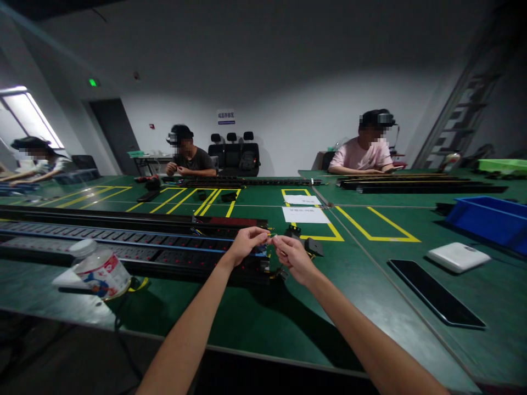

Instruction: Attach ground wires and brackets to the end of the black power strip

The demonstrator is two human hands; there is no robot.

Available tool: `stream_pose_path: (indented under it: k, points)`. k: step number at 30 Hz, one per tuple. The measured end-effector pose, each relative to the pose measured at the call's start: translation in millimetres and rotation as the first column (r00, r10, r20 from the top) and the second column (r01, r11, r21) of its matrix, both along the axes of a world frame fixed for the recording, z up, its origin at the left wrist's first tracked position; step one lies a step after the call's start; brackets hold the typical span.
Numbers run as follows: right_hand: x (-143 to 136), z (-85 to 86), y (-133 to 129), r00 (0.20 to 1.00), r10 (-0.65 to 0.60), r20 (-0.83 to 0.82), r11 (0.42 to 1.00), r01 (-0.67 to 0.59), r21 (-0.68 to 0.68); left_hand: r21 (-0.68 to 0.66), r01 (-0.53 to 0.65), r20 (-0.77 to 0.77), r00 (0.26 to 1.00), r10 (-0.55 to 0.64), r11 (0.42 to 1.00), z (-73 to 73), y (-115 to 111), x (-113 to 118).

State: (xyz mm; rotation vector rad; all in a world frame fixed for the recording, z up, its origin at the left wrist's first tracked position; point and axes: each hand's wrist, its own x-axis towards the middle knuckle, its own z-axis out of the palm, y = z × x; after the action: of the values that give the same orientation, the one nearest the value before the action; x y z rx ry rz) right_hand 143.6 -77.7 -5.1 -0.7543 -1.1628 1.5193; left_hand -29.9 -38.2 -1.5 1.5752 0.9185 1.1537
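Note:
My left hand (249,244) is closed in a pinch at the right end of a long black rail (164,258) with rows of small red marks. Thin wires (270,236), partly green or yellow, show at its fingertips. My right hand (292,255) pinches at the same wires, its fingertips almost touching those of the left. The exact wire ends are too small to make out. Beside the right hand lies a small black box-shaped part (314,247) with a yellow wire. Below it, a small dark connector piece (280,274) hangs by the rail's end.
A plastic jar (102,271) stands at the near left. To the right lie a dark tablet or phone (436,293), a white box-like device (458,257) and a blue bin (489,222). Paper sheets (305,214) lie ahead. Several people sit across the green table (362,269).

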Motion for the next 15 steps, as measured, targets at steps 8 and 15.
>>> stream_pose_path:
  k: [8,15]
  points:
    - [-4.6,-4.8,-0.1,0.992,-0.107,0.061,0.990,0.101,0.094,-0.065,0.028,0.039,0.999,-0.025,0.998,-1.4,1.1,-1.0]
    - [-4.5,-2.1,-0.2,0.988,-0.136,0.067,0.990,0.133,0.040,-0.039,0.016,0.006,1.000,-0.016,0.999,-0.2,-0.7,-0.8]
